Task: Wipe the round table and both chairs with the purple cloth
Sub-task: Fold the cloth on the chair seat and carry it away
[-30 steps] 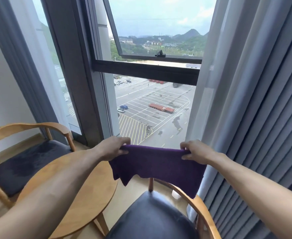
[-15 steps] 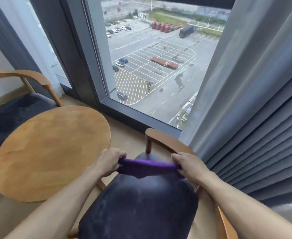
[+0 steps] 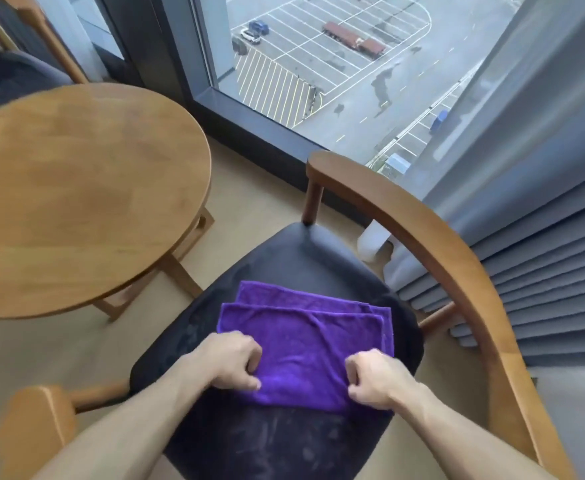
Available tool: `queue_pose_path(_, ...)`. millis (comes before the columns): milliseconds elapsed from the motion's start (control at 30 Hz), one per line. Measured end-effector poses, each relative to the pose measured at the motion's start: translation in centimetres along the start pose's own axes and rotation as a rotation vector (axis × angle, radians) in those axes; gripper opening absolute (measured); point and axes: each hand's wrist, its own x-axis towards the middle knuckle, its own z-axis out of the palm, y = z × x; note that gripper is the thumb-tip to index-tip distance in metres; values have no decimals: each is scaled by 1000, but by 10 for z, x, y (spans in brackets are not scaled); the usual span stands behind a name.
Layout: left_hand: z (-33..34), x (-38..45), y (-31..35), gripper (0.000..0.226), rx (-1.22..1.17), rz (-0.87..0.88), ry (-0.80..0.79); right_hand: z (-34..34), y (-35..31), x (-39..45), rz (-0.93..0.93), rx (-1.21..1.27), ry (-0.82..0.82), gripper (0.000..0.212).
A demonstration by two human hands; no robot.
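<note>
Since half a second before, we had lowered the purple cloth [image 3: 305,344] flat onto the near chair's black seat [image 3: 284,441], folded in layers. Our left hand [image 3: 230,362] and right hand [image 3: 376,379] pressed knuckles-up on its near corners, fingers curled and pinching the fabric, beside the round table [image 3: 76,188]

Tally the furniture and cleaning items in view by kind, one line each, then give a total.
Round wooden table: 1
Wooden chairs with dark seats: 2, the near chair under the hands and the far chair beyond the table
Purple cloth: 1, folded on the near chair's seat, with the left hand and right hand gripping its near edge
Total: 4
</note>
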Motion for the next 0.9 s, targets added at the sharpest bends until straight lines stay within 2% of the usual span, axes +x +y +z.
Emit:
queue_pose_path(67, -19, 12, -4, 21, -41, -41, 301, -10, 6, 11, 3, 49, 336, 15)
queue_pose_path(100, -27, 19, -6, 26, 18, -81, 410, -16, 9, 18, -2, 9, 449, 24)
queue_pose_path(133, -32, 27, -8, 34, 74, -127, 440, -21, 14, 25, -3, -60, 489, 36)
queue_pose_path(233, -34, 43, -12, 49, 106, -242, 270, -28, 20, 42, 39, -184, 404, 55)
queue_pose_path(333, -24, 48, -18, 50, 85, -279, 186, -26, 25, 50, 104, -86, 399, 50)
queue_pose_path(467, -22, 45, -29, 31, 74, -185, 197, -25, 34, 49, 111, -61, 318, 44)
queue_pose_path(633, -44, 45, -36, 39, -155, -108, 43, -39, 57, 42, 108, 183, 141, 28)
queue_pose_path(700, -55, 49, -38, 35, -230, -91, 80, -47, 63, 44, 128, 232, 190, 23)
queue_pose_path(800, -66, 60, -36, 29, -292, -114, 250, -59, 69, 53, 185, 319, 278, 18)
queue_pose_path(900, -65, 69, -31, 40, -190, -173, 237, -62, 67, 61, 253, 262, 185, 26)
